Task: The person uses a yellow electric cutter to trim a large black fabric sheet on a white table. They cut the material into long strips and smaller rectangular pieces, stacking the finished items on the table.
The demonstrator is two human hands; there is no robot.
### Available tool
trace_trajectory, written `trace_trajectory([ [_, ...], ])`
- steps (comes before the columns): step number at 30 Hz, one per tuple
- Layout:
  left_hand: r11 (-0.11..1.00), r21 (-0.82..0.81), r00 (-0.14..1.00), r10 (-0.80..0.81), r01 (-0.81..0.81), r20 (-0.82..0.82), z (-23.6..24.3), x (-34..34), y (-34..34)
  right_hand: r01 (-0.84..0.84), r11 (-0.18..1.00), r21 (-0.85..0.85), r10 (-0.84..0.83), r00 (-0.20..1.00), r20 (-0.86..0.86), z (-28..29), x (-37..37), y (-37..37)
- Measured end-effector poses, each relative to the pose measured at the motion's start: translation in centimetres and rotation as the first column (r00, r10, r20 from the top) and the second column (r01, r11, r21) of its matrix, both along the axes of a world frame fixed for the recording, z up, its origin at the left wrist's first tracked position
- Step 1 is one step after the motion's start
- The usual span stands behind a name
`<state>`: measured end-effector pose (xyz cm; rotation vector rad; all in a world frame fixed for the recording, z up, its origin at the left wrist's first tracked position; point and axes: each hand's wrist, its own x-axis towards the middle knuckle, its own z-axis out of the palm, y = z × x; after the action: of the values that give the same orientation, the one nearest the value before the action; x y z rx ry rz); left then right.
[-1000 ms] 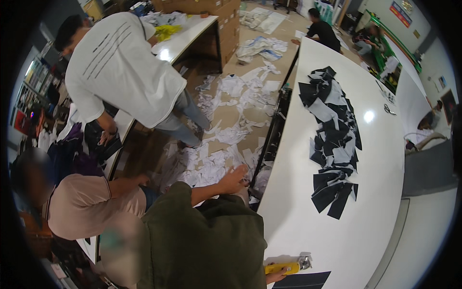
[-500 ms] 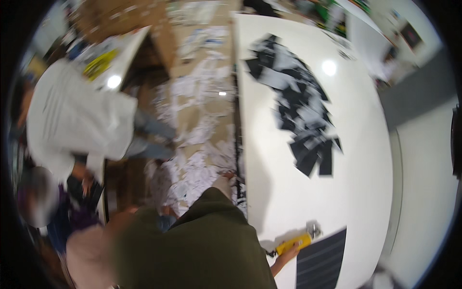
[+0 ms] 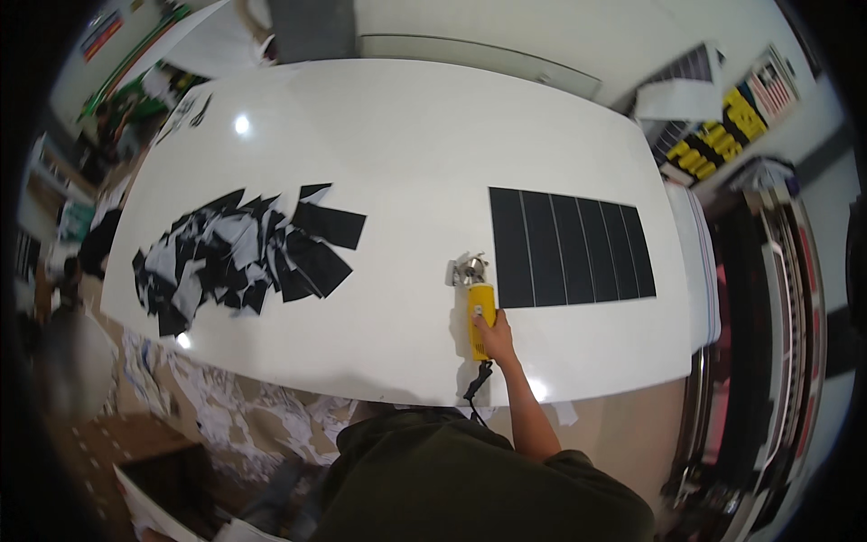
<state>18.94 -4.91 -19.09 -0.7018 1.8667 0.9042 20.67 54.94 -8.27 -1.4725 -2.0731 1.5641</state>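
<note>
My right hand (image 3: 492, 336) is closed around the yellow body of an electric rotary cloth cutter (image 3: 483, 312). The cutter's metal blade head points away from me, and a black cord trails from its near end toward the table edge. Just right of the blade head, without visible contact, lies a black sheet (image 3: 569, 248) divided by thin pale lines into several upright strips. My left hand is out of sight. On the left half of the white table (image 3: 406, 135) is a heap of black and grey cut pieces (image 3: 239, 253).
Scissors (image 3: 200, 110) lie at the table's far left corner. White scraps (image 3: 226, 420) litter the floor along the near edge. A cardboard box (image 3: 135, 452) stands at lower left. A long machine (image 3: 759, 361) runs along the right side, and a wall closes off the far side.
My view has swung from the left aisle and a person there to face the table squarely. My right hand still grips the cutter beside the striped black sheet.
</note>
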Motion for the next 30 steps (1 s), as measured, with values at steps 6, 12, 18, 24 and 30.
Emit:
trace_trajectory([
  [6,0.968,0.131,0.955,-0.236,0.214,0.182,5.8,-6.0,4.2,0.028,1.000,-0.007,-0.028,0.999,-0.045,0.1,0.3,-0.7],
  [12,0.646,0.172,0.625,-0.763,0.744,0.164,16.5,-19.6,13.3,-0.018,1.000,0.014,0.019,0.997,-0.079,0.5,3.7,-1.9],
  [18,0.080,-0.478,-0.211,-0.825,0.874,-0.524,21.0,-28.8,42.1,-0.005,1.000,-0.027,0.005,1.000,-0.004,2.0,13.2,-5.2],
  [24,-0.029,-0.454,-0.437,-0.335,0.891,-0.835,10.3,-18.2,64.2,0.246,0.968,-0.050,-0.243,0.968,0.069,3.8,19.1,-9.3],
  [30,-0.257,-0.666,-0.665,-0.573,0.701,-0.479,8.8,-12.1,64.9,0.495,0.868,0.027,-0.496,0.868,0.036,2.3,20.9,-14.2],
])
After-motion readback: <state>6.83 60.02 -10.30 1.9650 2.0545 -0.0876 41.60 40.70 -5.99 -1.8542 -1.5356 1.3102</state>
